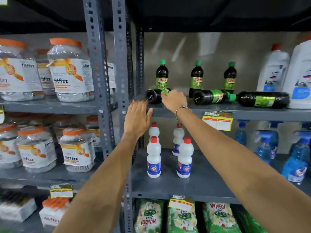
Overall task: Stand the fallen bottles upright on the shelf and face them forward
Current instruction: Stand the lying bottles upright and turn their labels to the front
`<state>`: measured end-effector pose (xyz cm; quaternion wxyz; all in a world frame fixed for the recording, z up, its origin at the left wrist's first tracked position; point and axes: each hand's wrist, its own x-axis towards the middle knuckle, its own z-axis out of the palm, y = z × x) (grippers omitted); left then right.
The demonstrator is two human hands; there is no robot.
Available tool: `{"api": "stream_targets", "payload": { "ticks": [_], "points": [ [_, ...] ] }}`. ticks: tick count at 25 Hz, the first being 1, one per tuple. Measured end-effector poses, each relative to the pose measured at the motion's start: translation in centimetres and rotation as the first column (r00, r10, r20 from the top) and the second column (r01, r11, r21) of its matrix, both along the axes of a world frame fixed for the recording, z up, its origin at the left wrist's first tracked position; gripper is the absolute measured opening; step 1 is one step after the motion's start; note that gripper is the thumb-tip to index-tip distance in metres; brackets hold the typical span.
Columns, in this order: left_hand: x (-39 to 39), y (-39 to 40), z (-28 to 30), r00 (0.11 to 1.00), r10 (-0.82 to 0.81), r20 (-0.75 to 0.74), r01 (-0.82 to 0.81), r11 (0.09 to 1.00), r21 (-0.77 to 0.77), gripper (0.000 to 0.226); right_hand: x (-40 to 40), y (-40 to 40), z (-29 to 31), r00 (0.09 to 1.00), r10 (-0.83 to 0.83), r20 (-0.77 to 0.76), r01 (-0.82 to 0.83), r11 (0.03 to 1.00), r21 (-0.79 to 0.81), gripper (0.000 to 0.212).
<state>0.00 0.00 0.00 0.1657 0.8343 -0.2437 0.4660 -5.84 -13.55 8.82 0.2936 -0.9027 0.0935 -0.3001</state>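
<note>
3 dark bottles lie on their sides on the grey metal shelf [185, 110]: a left fallen bottle [154, 96], a middle fallen bottle [211, 97] and a right fallen bottle [263, 99]. Each is near black with a green label, and a green cap shows on the middle and right ones. The middle one's cap touches or nearly touches the right one's cap. At 12 o'clock from them, 3 upright bottles [196, 78] of the same kind stand along the back, labels reading "SUNNY" in part.

The right hand [174, 100], a beaded bracelet on its wrist, is closed over the left fallen bottle's label end. The left hand [137, 117] is open, fingers together, empty, at 7 o'clock from that bottle by the shelf's front edge.

Steel racks of slotted grey posts fill the room under a dark top. At 9 o'clock stand clear jars [70, 71] with orange lids marked "fitfizz". At 3 o'clock sit big white jugs [286, 71]. At 6 o'clock, 4 small white bottles [154, 158] with red caps, blue spray bottles [267, 145], and green packs [217, 216] marked "Wheel".
</note>
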Motion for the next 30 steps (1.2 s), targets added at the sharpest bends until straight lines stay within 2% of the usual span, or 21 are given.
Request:
{"api": "stream_targets", "payload": {
  "ticks": [4, 6, 9, 12, 14, 16, 18, 21, 23, 27, 29, 30],
  "points": [
    [1.3, 0.0, -1.3, 0.980, 0.067, 0.187, -0.074, 0.997, 0.027, 0.039, 2.5, 2.0, 1.7, 0.992, -0.077, -0.096, 0.090, 0.986, 0.143, 0.070],
    [1.9, 0.2, -1.5, 0.960, 0.076, 0.269, -0.087, 0.996, 0.030, 0.038, 3.5, 2.6, 2.3, 0.981, -0.098, -0.170, 0.123, 0.982, 0.140, 0.079],
    [2.5, 0.3, -1.8, 0.933, 0.083, 0.349, -0.093, 0.996, 0.012, 0.038, 4.8, 2.7, 3.2, 0.967, -0.087, -0.239, 0.135, 0.972, 0.190, 0.073],
    [2.6, 0.2, -1.8, 0.926, 0.069, 0.371, -0.075, 0.997, 0.003, 0.039, 6.1, 1.8, 3.5, 0.967, -0.011, -0.256, 0.089, 0.951, 0.296, 0.056],
    [2.6, 0.4, -1.8, 0.920, 0.054, 0.387, -0.059, 0.998, 0.000, 0.038, 6.4, 1.1, 3.5, 0.963, -0.011, -0.269, 0.091, 0.953, 0.289, 0.061],
    [2.6, 0.3, -1.8, 0.922, 0.050, 0.383, -0.052, 0.999, -0.006, 0.037, 5.3, 0.9, 4.1, 0.953, -0.037, -0.301, 0.103, 0.972, 0.209, 0.073],
    [2.3, 0.3, -1.7, 0.928, 0.049, 0.369, -0.050, 0.999, -0.007, 0.037, 3.1, 0.7, 5.2, 0.932, -0.102, -0.349, 0.121, 0.992, 0.033, 0.079],
    [2.1, 0.4, -1.5, 0.944, 0.054, 0.325, -0.055, 0.998, -0.006, 0.040, -0.2, 0.9, 6.5, 0.884, -0.311, -0.350, 0.198, 0.926, -0.322, 0.067],
    [2.0, 0.4, -1.4, 0.951, 0.053, 0.306, -0.056, 0.998, 0.001, 0.044, -1.0, 0.8, 6.9, 0.876, -0.341, -0.341, 0.199, 0.899, -0.389, 0.065],
    [1.5, 0.5, -1.3, 0.955, 0.065, 0.290, -0.070, 0.998, 0.006, 0.040, -0.6, 0.8, 6.6, 0.918, -0.212, -0.335, 0.137, 0.962, -0.235, 0.065],
    [1.4, 0.6, -1.2, 0.953, 0.070, 0.294, -0.080, 0.997, 0.022, 0.039, -0.1, 0.7, 5.8, 0.924, -0.032, -0.381, 0.055, 0.997, 0.050, 0.056],
    [1.4, 0.7, -1.1, 0.951, 0.071, 0.300, -0.084, 0.996, 0.029, 0.040, -0.2, 0.8, 5.4, 0.920, 0.063, -0.386, 0.027, 0.974, 0.224, 0.051]
  ]
}}
